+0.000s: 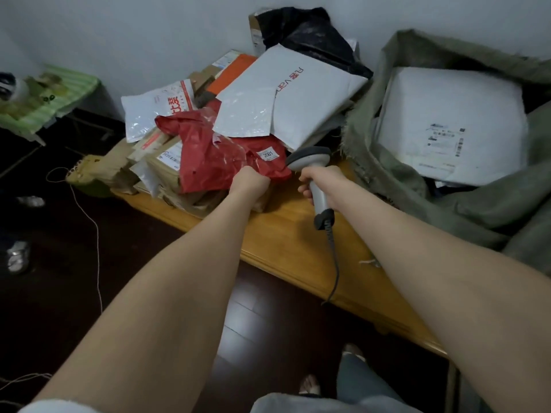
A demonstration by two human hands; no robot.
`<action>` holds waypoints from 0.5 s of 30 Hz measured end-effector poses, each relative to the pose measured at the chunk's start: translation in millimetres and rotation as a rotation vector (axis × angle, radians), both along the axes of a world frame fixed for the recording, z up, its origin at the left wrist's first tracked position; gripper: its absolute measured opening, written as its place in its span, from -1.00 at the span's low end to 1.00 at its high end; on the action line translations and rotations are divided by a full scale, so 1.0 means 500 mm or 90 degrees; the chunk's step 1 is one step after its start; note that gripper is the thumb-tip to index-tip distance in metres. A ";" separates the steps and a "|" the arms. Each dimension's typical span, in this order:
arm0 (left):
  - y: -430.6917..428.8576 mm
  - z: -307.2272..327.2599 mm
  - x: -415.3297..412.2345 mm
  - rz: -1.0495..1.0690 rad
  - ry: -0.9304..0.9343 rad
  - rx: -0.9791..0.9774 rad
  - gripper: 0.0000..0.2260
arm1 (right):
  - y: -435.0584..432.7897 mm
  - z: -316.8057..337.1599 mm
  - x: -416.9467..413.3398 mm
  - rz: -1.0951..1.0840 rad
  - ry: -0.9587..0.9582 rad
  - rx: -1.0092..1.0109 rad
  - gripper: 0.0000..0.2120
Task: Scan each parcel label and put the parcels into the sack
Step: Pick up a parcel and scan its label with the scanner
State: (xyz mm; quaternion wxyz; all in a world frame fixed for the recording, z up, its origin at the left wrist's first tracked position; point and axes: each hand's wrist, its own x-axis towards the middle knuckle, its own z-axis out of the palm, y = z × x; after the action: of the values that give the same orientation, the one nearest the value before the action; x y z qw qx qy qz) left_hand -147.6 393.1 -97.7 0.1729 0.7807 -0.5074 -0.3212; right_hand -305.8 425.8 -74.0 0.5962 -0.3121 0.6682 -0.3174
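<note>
A red plastic parcel (214, 158) with a small white label reading 2001 lies at the front of a heap of parcels on the wooden table (295, 234). My left hand (249, 183) grips its near edge. My right hand (320, 181) holds a grey barcode scanner (313, 162) by the handle, its head just right of the red parcel's label. The olive-green sack (417, 186) stands open at the right, with a large white parcel (453, 120) lying inside it, label up.
The heap holds a big white mailer (295, 93), a smaller white bag (152, 111), brown boxes (167, 165), an orange parcel (232, 73) and a black bag (310, 31) by the wall. The scanner's cable (335, 263) hangs over the table's front edge. Dark floor lies below.
</note>
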 end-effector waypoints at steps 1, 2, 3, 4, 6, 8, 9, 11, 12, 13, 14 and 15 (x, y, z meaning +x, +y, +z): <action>-0.006 0.005 0.012 -0.006 -0.005 -0.003 -0.66 | -0.006 0.004 0.012 -0.005 0.000 -0.001 -0.88; -0.012 0.009 0.022 -0.013 -0.012 -0.003 -0.69 | -0.014 0.006 0.024 -0.011 -0.001 -0.003 -0.89; -0.022 0.012 0.034 -0.020 -0.023 -0.009 -0.71 | -0.022 0.008 0.037 -0.015 -0.004 -0.004 -0.90; -0.031 0.018 0.043 -0.024 -0.031 -0.014 -0.72 | -0.033 0.010 0.049 -0.016 -0.006 -0.005 -0.90; -0.052 0.027 0.062 -0.027 -0.033 -0.023 -0.75 | -0.056 0.014 0.071 -0.014 -0.009 -0.009 -0.89; -0.083 0.031 0.076 -0.033 -0.018 -0.025 -0.78 | -0.084 0.015 0.090 -0.016 -0.014 -0.011 -0.83; -0.102 0.033 0.082 -0.032 -0.004 -0.025 -0.81 | -0.101 0.016 0.099 -0.019 -0.017 -0.010 -0.80; -0.149 0.040 0.093 -0.037 0.013 -0.038 -0.82 | -0.140 0.018 0.116 -0.026 -0.024 -0.012 -0.77; -0.176 0.043 0.099 -0.040 0.020 -0.051 -0.82 | -0.161 0.019 0.124 -0.033 -0.030 -0.013 -0.75; -0.202 0.049 0.105 -0.044 0.025 -0.057 -0.82 | -0.184 0.022 0.129 -0.042 -0.037 -0.015 -0.73; -0.225 0.058 0.110 -0.052 0.023 -0.056 -0.83 | -0.207 0.025 0.133 -0.053 -0.043 -0.015 -0.73; -0.250 0.063 0.116 -0.067 0.014 -0.056 -0.82 | -0.228 0.027 0.136 -0.067 -0.049 -0.017 -0.74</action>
State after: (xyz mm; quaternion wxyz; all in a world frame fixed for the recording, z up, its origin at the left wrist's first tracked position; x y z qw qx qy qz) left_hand -89.8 268.2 -66.0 0.1958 0.7411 -0.5594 -0.3155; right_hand -237.8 311.6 -60.4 0.5995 -0.2725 0.6560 -0.3689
